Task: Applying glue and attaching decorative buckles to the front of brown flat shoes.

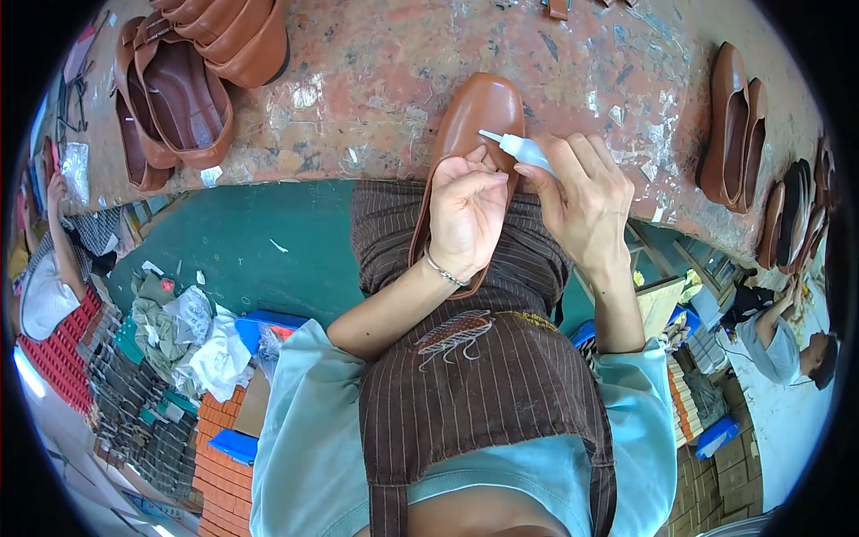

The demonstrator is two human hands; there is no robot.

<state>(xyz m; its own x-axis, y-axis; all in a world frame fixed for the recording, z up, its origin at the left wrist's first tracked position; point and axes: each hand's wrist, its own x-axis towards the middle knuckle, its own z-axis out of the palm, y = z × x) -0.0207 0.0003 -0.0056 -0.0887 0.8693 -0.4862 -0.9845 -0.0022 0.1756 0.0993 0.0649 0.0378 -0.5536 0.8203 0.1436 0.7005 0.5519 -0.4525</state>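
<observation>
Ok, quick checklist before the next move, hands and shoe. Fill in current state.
1. Right hand holding the small translucent white squeeze bottle: ok, fingers and thumb around it.
2. Tapered bottle nozzle uncapped: ok, no cap on it.
3. Nozzle tip touching the brown leather slip-on shoe: cannot tell, it shows over the upper but depth is unclear.
4. Left hand at the shoe: ok, it lies over the opening.
5. Left hand's grip firm: cannot tell, fingertips partly hidden.
6. Other brown leather shoes apart from this one: ok, they sit off to the left and right.
</observation>
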